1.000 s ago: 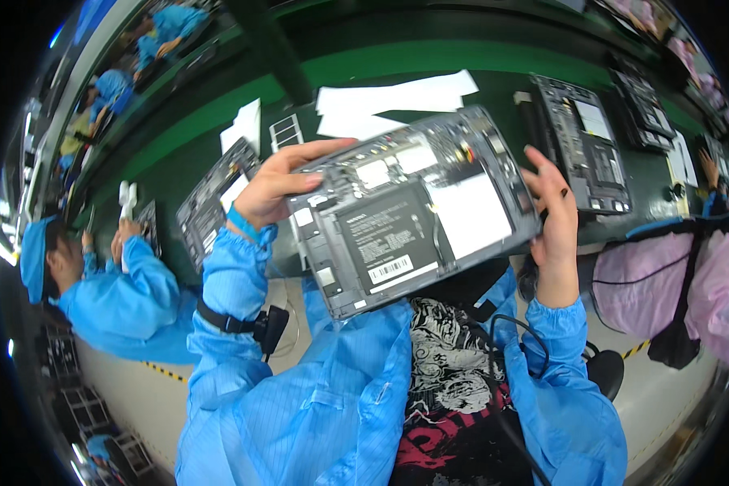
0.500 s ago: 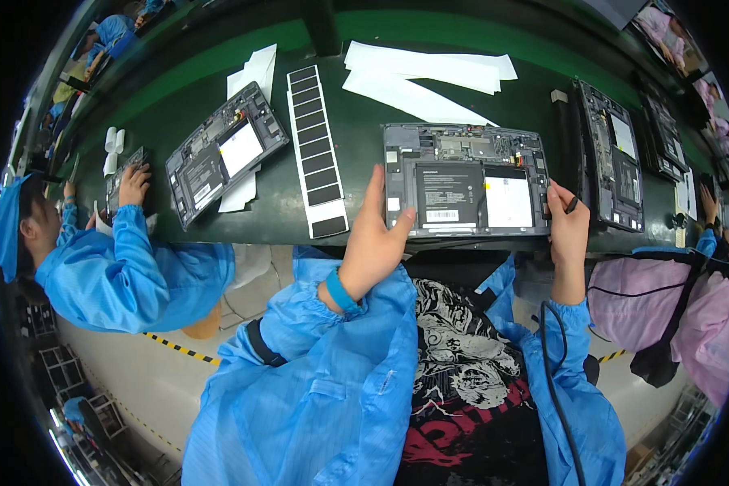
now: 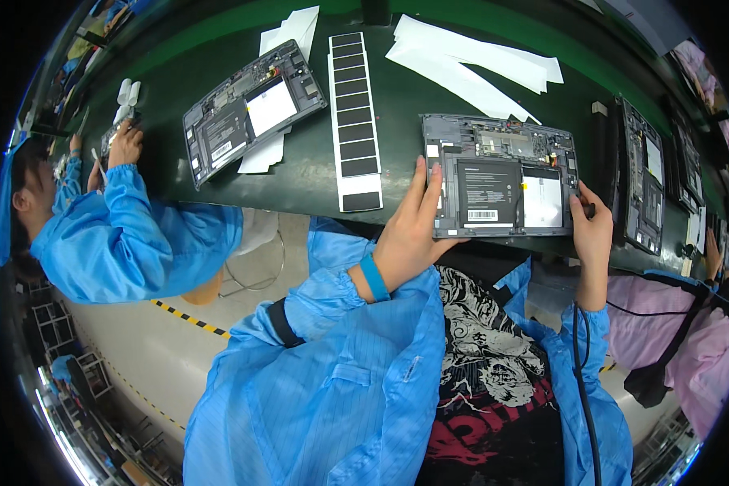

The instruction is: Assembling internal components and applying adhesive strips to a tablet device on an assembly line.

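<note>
An opened tablet (image 3: 454, 138), grey, with its circuit board, black battery and a white rectangular patch showing, is at the table's front edge before me. My left hand (image 3: 409, 223) grips its lower left corner, fingers up along the left edge and thumb under the near edge. At the right edge, my right hand (image 3: 594, 227) holds on with bent fingers. Something small and dark shows by those fingers, too hidden to make out. A black cable (image 3: 577, 356) runs down along my right sleeve.
Left of the tablet lies a white strip of black rectangular stickers (image 3: 354, 121). Beyond it, a second opened tablet (image 3: 251, 113) rests on white paper. White paper strips (image 3: 470, 61) lie at the back. More opened tablets (image 3: 644, 174) stand at right. A co-worker in blue (image 3: 138, 243) sits at left.
The whole view has shifted, with the table's things now farther right and higher. My left thumb has gone from the tablet's face to beneath its near edge. The dark pen-like tool no longer shows clearly.
</note>
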The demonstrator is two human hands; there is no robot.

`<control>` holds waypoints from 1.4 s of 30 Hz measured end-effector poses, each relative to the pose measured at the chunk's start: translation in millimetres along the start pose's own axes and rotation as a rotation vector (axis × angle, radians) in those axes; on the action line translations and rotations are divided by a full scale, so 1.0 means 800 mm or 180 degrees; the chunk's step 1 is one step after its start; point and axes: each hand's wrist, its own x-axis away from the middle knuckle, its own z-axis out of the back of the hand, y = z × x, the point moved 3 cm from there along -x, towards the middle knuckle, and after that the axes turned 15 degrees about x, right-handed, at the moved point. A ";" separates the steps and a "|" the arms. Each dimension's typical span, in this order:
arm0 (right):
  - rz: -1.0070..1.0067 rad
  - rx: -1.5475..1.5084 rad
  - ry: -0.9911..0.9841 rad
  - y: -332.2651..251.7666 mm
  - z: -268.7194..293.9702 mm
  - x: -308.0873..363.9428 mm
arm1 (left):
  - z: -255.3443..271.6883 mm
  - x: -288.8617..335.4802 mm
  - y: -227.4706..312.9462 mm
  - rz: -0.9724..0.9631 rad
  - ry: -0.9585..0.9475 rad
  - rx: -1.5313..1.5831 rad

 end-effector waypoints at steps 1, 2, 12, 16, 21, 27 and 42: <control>0.0015 0.0010 -0.0010 0.001 -0.002 0.000 | 0.000 -0.002 0.002 0.0002 0.0071 0.0055; 0.0016 0.0004 0.0079 0.005 -0.006 0.000 | 0.000 -0.003 0.004 0.0015 0.0086 0.0059; 0.0346 -0.0377 0.0886 -0.020 0.043 0.009 | 0.059 0.020 0.038 0.0451 0.0033 0.0423; 0.0755 -0.1530 0.0557 -0.048 0.056 0.033 | 0.115 0.032 0.009 -0.0250 0.0369 -0.0620; 0.0713 -0.3044 -0.1918 -0.200 -0.046 0.073 | 0.117 0.029 -0.025 -0.0112 0.0532 -0.0751; 0.1791 -0.1662 -0.1093 -0.261 -0.102 0.076 | 0.125 0.027 -0.034 0.0058 0.0170 -0.0606; 0.1377 -0.1446 -0.1441 -0.268 -0.107 0.078 | 0.124 0.029 -0.034 -0.0126 0.0098 -0.0896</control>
